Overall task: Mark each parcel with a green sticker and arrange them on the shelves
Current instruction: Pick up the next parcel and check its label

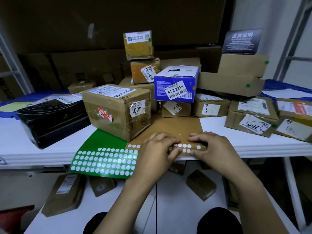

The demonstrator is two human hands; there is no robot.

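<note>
On the white table (253, 146) among parcels (116, 108), both hands (155, 154) (214, 149) touch a brown sticker sheet (168, 127), grip unclear.

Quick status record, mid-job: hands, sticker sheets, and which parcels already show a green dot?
left hand: fingertips on brown sheet at table's near edge
right hand: on same sheet; any pinch unclear
green sheet: left of hands, overhangs the edge, against big box
green dot seen: yellow box, orange box, top plain box, lower plain box
no green dot seen: big box, blue box
</note>
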